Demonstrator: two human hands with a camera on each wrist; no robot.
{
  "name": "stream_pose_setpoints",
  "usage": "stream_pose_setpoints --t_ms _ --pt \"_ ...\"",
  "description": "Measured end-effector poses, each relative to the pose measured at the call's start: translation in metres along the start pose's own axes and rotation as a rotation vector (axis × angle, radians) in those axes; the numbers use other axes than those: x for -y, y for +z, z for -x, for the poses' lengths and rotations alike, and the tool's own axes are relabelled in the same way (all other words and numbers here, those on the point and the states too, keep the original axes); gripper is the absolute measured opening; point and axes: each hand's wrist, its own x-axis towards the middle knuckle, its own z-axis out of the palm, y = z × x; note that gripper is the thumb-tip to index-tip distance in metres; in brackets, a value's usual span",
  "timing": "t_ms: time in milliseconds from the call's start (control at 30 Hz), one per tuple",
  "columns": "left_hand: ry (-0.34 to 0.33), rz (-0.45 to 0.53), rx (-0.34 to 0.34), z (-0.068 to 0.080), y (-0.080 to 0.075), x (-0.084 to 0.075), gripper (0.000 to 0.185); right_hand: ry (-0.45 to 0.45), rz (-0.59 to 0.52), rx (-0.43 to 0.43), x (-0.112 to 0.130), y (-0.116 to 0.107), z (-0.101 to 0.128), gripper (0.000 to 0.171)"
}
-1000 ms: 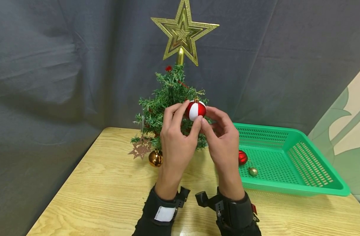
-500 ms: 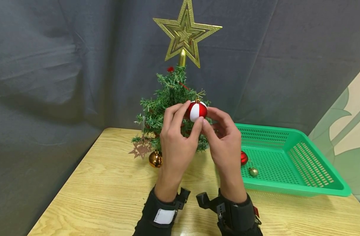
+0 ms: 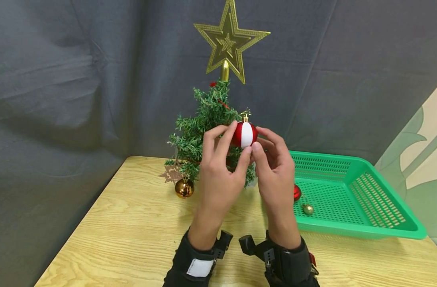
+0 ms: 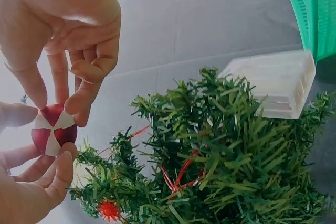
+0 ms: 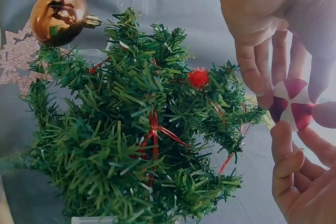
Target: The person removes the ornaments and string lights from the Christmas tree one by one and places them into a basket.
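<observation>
A red and white striped Christmas bauble (image 3: pixel 246 134) with a gold cap is held up between both hands, in front of a small Christmas tree (image 3: pixel 207 115). My left hand (image 3: pixel 218 171) pinches its left side with thumb and fingers. On the other side, my right hand (image 3: pixel 275 171) grips it the same way, the thumbs almost meeting below. Both wrist views show the bauble's underside, where the stripes converge, ringed by fingertips. A gold star (image 3: pixel 227 42) tops the tree. From its lower left branches hang a shiny gold bauble (image 3: pixel 184 188) and a glittery snowflake-like ornament (image 3: pixel 171 174).
On the right of the wooden table (image 3: pixel 132 231) stands a green plastic basket (image 3: pixel 361 229). A red bauble (image 3: pixel 297 193) and a small gold bauble (image 3: pixel 308 209) lie inside. A white plastic box (image 4: pixel 283 85) shows by the tree. Grey cloth (image 3: pixel 78 99) hangs behind.
Both hands have shifted slightly right with the bauble, which has turned so a white stripe faces the head camera. The tree and star have shifted a little, and the hanging gold bauble has moved left.
</observation>
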Motion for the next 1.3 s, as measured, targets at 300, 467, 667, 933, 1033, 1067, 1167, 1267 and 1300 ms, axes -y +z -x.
stream_pose_setpoints --t_ms 300,467,667,933,1033,1067,1167,1267,1300 --pt "0.038 0.051 0.013 0.001 0.004 -0.003 0.040 0.079 -0.001 0.003 -0.002 -0.005 -0.003 0.034" --pt "0.091 0.085 0.041 0.001 0.005 -0.006 0.038 0.141 -0.067 0.000 -0.005 -0.004 -0.005 0.032" --pt "0.009 0.259 0.069 0.000 0.004 -0.004 0.035 0.133 -0.110 -0.030 -0.008 -0.003 -0.006 0.027" --pt "-0.232 0.514 0.158 -0.005 -0.008 0.005 0.039 0.043 -0.047 0.016 -0.006 -0.004 -0.005 0.033" --pt "-0.257 0.584 0.253 -0.007 -0.011 0.006 0.047 0.016 0.001 0.036 -0.006 -0.005 -0.004 0.036" --pt "-0.256 0.599 0.280 -0.008 -0.011 0.006 0.050 0.009 0.020 0.042 -0.006 -0.005 -0.004 0.037" --pt "-0.242 0.649 0.328 -0.010 -0.009 0.006 0.059 -0.008 0.060 0.055 -0.007 -0.006 -0.005 0.038" --pt "-0.217 0.694 0.332 -0.011 -0.007 0.007 0.060 -0.022 0.086 0.062 -0.007 -0.005 -0.004 0.039" --pt "-0.205 0.711 0.328 -0.011 -0.006 0.007 0.060 -0.027 0.091 0.065 -0.007 -0.005 -0.004 0.039"
